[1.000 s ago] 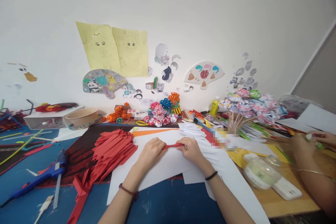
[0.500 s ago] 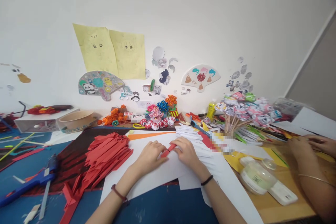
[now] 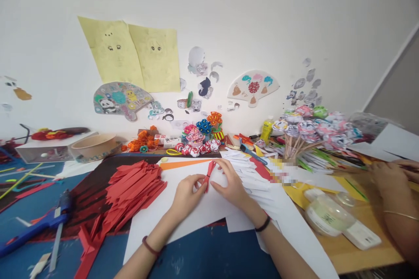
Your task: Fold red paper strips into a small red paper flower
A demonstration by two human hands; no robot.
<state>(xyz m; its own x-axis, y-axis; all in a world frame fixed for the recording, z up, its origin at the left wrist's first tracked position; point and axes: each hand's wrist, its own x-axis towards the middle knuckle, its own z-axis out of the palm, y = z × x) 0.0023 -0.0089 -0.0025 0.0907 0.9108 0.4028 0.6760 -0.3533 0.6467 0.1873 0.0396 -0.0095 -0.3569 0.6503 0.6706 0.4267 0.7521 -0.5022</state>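
A small folded red paper piece (image 3: 208, 176), narrow with a dark band at its middle, stands tilted between my two hands above the white paper sheets (image 3: 147, 222). The fingertips of my left hand (image 3: 188, 194) pinch its lower part. My right hand (image 3: 231, 185) has fingers at its top end, with the thumb near its lower right side. Left of my hands lies a pile of red paper strips (image 3: 134, 189). White paper strips (image 3: 255, 183) are spread to the right of my right hand.
A blue glue gun (image 3: 49, 222) lies at the left. Paper flowers on sticks (image 3: 314, 130) stand at the back right. A clear bottle (image 3: 329, 216) and white case (image 3: 362, 234) lie at the right, near another person's hand (image 3: 386, 183).
The red paper piece has turned from slanted to nearly upright. My right hand's fingers have risen to its top, and my left hand is lower on it. The view has shifted slightly.
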